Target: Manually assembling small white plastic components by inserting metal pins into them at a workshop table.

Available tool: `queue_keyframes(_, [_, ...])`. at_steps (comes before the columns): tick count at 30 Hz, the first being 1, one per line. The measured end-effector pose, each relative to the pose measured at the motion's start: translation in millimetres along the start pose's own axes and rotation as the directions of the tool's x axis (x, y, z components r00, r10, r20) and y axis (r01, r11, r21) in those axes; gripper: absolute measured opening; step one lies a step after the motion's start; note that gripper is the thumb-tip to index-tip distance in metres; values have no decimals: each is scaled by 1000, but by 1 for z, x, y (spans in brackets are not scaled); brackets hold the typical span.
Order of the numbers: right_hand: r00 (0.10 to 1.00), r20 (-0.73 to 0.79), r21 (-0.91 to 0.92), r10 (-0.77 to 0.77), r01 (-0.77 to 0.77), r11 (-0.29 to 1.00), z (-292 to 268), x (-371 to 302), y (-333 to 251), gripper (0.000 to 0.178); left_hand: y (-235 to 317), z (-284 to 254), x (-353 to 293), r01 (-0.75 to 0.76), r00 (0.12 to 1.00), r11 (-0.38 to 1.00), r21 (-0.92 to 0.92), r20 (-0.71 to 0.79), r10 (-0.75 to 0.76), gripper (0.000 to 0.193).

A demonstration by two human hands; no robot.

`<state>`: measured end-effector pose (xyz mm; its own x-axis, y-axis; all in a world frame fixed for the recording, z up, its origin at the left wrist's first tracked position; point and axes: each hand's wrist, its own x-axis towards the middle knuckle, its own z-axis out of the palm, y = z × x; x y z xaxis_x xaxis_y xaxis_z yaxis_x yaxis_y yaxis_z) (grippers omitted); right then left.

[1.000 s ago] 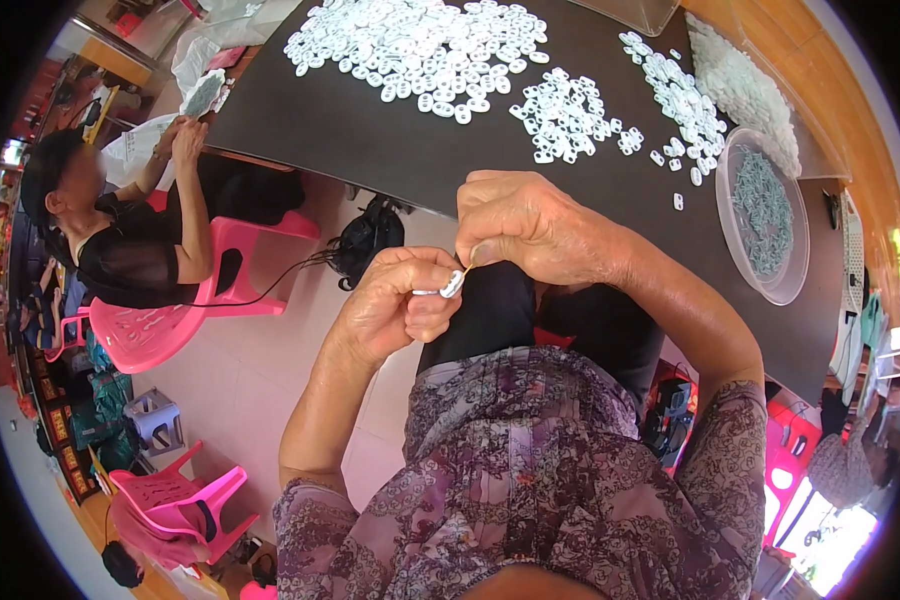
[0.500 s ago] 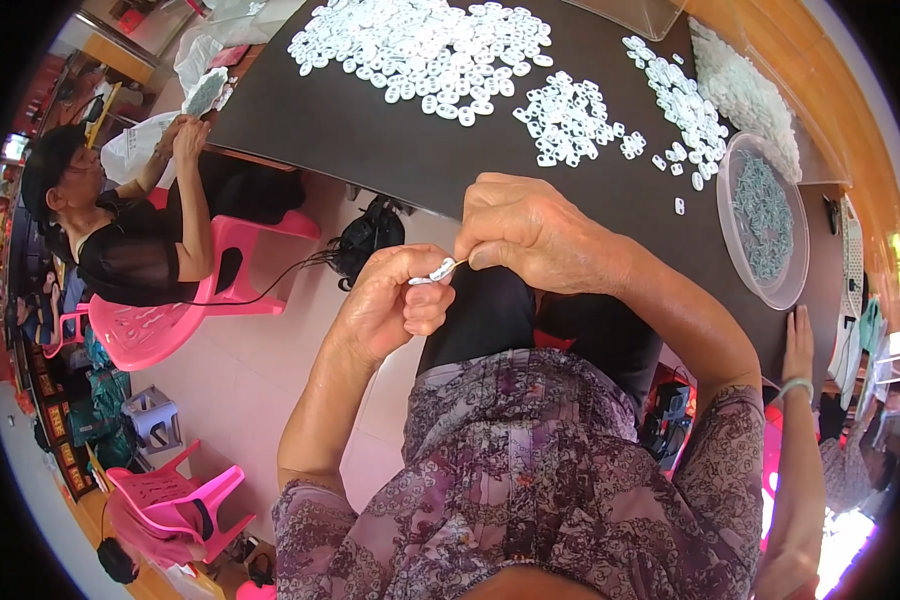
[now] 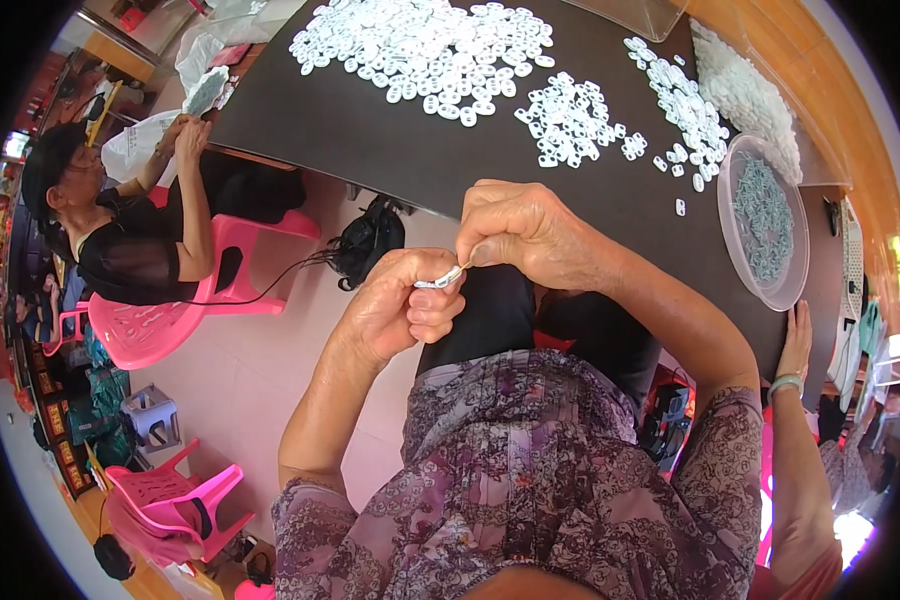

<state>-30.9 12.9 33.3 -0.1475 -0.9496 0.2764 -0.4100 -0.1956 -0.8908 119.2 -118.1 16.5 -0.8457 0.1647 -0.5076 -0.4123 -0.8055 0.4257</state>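
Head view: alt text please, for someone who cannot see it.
Both hands meet above the lap, the left hand and right hand pinching a small white part between them. Beyond lie a dark table strewn with white pieces and a round tray.

Bare table strip point(image 3: 370, 140) before white-piece heaps point(image 3: 430, 45).

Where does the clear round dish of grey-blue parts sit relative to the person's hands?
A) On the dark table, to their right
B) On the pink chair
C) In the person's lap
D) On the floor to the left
A: the clear dish rests on the dark table, right of the right hand.
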Motion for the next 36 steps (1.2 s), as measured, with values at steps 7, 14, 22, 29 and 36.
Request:
queue_keyframes(7, [997,-9,59,70,-70,996,1,-2,1,2,-2,2,0,-33,999,999,36,-13,34,25])
queue_keyframes(14, [996,-50,-166,-67,58,984,0,-3,-1,4,-1,5,-6,-110,985,992,68,-125,118,14])
queue_keyframes(22, [990,-4,-253,-144,138,958,-5,-1,-5,8,-2,7,-7,-125,985,990,67,-113,132,18])
queue_keyframes(29, [991,-12,-248,-136,129,960,-3,0,-1,8,-3,6,-4,-140,984,982,130,-89,152,25])
queue_keyframes(36, [989,-17,-315,-149,136,939,-4,-3,1,9,-9,5,-4,-183,977,970,161,-81,197,29])
